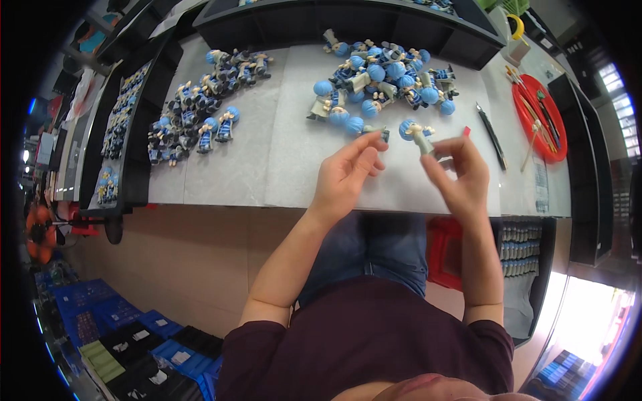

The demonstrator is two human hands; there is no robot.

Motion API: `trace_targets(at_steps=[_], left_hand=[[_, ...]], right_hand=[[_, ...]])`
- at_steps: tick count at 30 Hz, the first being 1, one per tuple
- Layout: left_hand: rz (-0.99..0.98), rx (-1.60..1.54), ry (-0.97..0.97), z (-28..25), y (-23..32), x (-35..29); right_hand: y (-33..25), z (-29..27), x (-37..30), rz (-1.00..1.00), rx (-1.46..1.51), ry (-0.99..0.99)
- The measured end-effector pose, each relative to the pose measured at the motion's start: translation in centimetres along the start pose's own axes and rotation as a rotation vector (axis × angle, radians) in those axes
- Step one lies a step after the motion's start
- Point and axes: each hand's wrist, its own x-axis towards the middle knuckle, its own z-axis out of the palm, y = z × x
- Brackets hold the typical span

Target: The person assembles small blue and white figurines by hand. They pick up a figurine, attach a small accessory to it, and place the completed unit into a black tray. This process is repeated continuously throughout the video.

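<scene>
My right hand (465,174) pinches a small figurine (421,142) between thumb and fingers, by its grey-green lower body. The figurine's ridged blue head points up and left, away from my palm. My left hand (348,174) is just left of it, fingers loosely curled and apart, with no held thing visible. Right by its fingertips lies another blue-headed figurine (354,125), partly hidden; whether the fingers touch it I cannot tell. Beyond both hands is a heap of similar figurines (394,70), lying in many directions.
A second group of figurines (200,107) covers the table's left part. Right of my hands lie a black pen-like tool (491,137) and a red oval tray (560,144) with brushes. Dark trays (348,30) border the table's back; another rack (137,120) of figurines stands left.
</scene>
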Motion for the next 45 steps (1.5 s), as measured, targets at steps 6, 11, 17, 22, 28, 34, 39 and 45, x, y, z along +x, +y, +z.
trace_targets(at_steps=[6,11,17,22,28,34,39,45], left_hand=[[0.002,-0.078,0.01,-0.6,-0.1,0.5],[-0.031,-0.114,0.03,-0.6,0.0,0.5],[-0.034,-0.122,0.025,-0.5,0.0,0.5],[-0.038,-0.099,0.03,-0.4,0.1,0.4],[-0.035,-0.109,0.027,-0.4,0.1,0.4],[-0.054,-0.17,0.041,-0.6,0.0,0.6],[-0.096,-0.244,0.039,-0.9,-0.1,0.7],[-0.112,-0.232,0.043,-0.8,0.1,0.7]], right_hand=[[1.4,4.8,-2.2,-0.367,-0.059,0.008],[1.8,5.0,-2.4,-0.155,0.113,-0.058],[2.3,4.9,-2.4,-0.123,0.163,-0.103],[2.2,4.7,-2.4,-0.1,0.18,-0.108],[2.2,4.7,-2.5,-0.091,0.187,-0.104],[2.1,4.5,-2.5,-0.086,0.315,-0.13],[2.4,4.4,-2.6,-0.066,0.374,-0.144],[2.6,4.3,-2.6,-0.071,0.36,-0.153]])
